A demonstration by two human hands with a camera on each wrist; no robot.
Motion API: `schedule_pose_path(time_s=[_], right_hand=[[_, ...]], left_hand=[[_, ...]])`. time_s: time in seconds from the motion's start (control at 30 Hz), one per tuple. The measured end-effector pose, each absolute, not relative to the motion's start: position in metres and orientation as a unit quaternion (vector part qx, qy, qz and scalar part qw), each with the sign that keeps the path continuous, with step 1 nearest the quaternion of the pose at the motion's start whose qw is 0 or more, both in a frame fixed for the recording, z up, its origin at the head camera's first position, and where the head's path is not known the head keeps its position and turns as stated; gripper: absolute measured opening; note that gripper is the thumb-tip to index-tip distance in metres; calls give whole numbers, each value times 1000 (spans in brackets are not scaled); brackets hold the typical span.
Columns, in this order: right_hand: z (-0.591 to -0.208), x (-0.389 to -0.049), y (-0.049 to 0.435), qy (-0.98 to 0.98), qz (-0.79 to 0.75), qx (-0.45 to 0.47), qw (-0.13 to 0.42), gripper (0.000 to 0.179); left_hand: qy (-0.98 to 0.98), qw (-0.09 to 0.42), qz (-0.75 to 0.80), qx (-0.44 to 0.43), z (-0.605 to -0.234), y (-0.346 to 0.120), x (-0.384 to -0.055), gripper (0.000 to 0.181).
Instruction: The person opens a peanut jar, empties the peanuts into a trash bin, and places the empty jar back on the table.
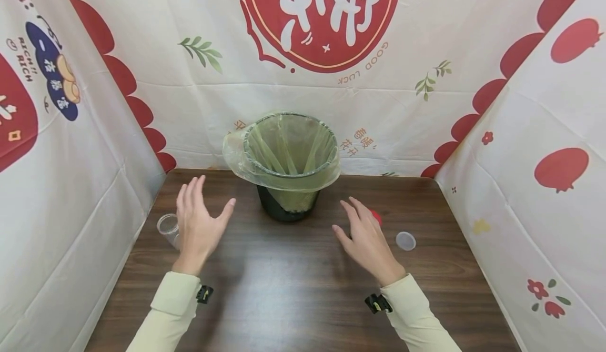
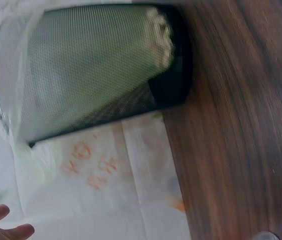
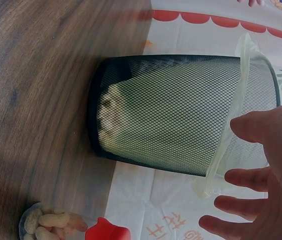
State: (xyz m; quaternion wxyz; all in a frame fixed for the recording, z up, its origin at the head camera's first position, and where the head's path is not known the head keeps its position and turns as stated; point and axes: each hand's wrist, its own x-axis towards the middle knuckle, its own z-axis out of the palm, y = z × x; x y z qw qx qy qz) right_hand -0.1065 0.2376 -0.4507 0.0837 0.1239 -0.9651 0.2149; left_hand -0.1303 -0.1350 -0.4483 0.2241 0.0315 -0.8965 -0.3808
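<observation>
A black mesh bin (image 1: 271, 204) stands upright near the far edge of the wood-grain surface (image 1: 279, 289), in front of a printed cloth (image 1: 393, 99). A yellow-green bag (image 1: 293, 147) lines it and folds out over the rim, its loose edge reaching furthest to the left. Through the mesh, something pale shows low inside; what it is cannot be told. The hands are well apart and hold nothing: the left hand (image 1: 196, 231) is raised to the bin's left, the right hand (image 1: 369, 241) to its right, fingers spread. A clear jar (image 1: 167, 224) is partly hidden by the left hand. Near the right hand are a clear container (image 3: 36, 222) of peanuts (image 3: 53, 220), a red lid (image 3: 106, 231) and a translucent disc (image 1: 405, 241).
</observation>
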Motion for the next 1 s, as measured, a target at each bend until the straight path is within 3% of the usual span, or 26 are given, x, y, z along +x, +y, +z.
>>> schedule_pose_path(time_s=[0.5,0.77,1.0], right_hand=[[-451,-108,237,-967,208,119,89,68],[-452,-109,238,-968,199,117,98,67],[-449,-112,243,-969,188,118,108,67]], left_hand=[[-930,211,-295,-55,-456,-100,-113,71],[-946,194,-253,-65,-456,-97,-111,72],[-944,214,-241,-76,-459,-94,-111,71]])
